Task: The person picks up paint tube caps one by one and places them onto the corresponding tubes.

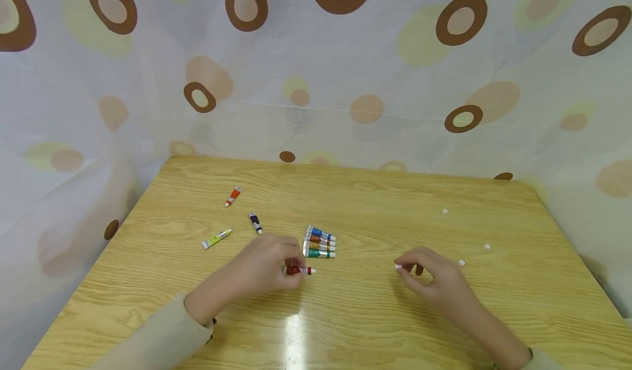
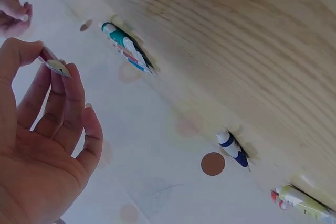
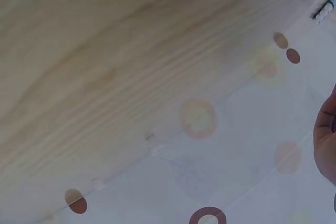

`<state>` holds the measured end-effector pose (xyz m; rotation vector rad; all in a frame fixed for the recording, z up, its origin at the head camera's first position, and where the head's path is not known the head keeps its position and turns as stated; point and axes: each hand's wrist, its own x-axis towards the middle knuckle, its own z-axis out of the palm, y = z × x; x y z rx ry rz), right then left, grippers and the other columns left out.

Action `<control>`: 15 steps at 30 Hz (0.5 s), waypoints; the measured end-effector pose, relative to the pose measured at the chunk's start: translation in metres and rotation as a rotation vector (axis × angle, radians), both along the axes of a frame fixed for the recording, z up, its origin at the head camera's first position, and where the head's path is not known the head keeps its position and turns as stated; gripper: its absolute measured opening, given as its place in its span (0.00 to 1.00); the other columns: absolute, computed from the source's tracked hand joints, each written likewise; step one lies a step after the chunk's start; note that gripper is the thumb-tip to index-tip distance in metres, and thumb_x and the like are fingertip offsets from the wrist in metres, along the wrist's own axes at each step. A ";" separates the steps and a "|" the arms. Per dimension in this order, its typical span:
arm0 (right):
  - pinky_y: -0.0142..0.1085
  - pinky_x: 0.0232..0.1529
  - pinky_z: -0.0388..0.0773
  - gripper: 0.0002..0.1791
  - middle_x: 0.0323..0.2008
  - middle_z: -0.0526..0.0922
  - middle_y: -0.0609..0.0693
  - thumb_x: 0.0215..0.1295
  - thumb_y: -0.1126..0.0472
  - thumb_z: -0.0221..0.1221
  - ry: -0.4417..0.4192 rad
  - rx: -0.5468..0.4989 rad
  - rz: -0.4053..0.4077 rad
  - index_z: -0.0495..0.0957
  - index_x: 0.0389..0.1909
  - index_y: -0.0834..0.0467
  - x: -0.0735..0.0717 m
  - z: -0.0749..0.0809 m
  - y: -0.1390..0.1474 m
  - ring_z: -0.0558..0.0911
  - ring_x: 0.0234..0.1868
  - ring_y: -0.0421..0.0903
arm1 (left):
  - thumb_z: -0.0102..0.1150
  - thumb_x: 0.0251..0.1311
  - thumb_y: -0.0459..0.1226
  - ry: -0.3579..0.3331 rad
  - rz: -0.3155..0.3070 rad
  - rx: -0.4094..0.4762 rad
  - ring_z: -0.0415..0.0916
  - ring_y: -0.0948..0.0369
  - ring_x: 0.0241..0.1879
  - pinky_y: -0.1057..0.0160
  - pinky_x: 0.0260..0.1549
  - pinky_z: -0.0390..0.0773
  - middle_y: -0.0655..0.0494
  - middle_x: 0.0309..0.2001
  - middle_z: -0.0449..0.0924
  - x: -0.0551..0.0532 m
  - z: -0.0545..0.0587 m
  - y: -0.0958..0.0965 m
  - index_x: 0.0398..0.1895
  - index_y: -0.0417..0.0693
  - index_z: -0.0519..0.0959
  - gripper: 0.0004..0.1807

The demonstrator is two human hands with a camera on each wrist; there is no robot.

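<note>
My left hand [image 1: 270, 263] pinches a dark red paint tube [image 1: 294, 270] above the table, its white nozzle toward the right. In the left wrist view the flat crimped end of that tube [image 2: 58, 68] shows between thumb and fingertips. Over to the right, my right hand [image 1: 436, 278] holds a small white cap [image 1: 398, 267] between thumb and forefinger. Just beyond the left hand lies a row of several paint tubes with white caps, among them a blue tube [image 1: 321, 233] and a green tube [image 1: 320, 253]. Only an edge of the right hand [image 3: 326, 148] enters the right wrist view.
Left of the row lie an orange-red tube [image 1: 233, 196], a dark blue tube [image 1: 254, 222] and a yellow tube [image 1: 216, 239], spaced apart. White caps [image 1: 487, 247] are scattered at the right. A patterned curtain [image 1: 336, 73] hangs behind the wooden table [image 1: 375, 211].
</note>
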<state>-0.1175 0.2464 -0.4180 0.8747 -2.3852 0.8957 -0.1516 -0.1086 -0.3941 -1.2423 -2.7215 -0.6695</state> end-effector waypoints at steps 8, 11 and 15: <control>0.21 0.35 0.75 0.23 0.34 0.86 0.44 0.46 0.80 0.71 0.000 -0.072 0.083 0.85 0.39 0.53 -0.002 0.004 -0.025 0.78 0.33 0.35 | 0.71 0.54 0.37 0.043 -0.039 0.039 0.66 0.75 0.23 0.68 0.35 0.71 0.67 0.29 0.81 -0.003 0.007 0.020 0.31 0.56 0.88 0.03; 0.21 0.36 0.75 0.22 0.35 0.87 0.45 0.47 0.79 0.71 -0.007 -0.088 0.105 0.84 0.40 0.53 -0.002 0.005 -0.032 0.78 0.33 0.35 | 0.71 0.54 0.36 0.072 -0.062 0.066 0.71 0.74 0.25 0.68 0.37 0.73 0.66 0.30 0.82 -0.004 0.009 0.028 0.30 0.55 0.87 0.03; 0.22 0.37 0.76 0.20 0.35 0.87 0.47 0.50 0.79 0.71 -0.017 -0.112 0.137 0.84 0.41 0.54 -0.001 0.006 -0.039 0.79 0.33 0.36 | 0.71 0.52 0.36 0.103 -0.078 0.101 0.72 0.73 0.25 0.70 0.35 0.71 0.66 0.29 0.81 -0.004 0.012 0.039 0.29 0.55 0.87 0.03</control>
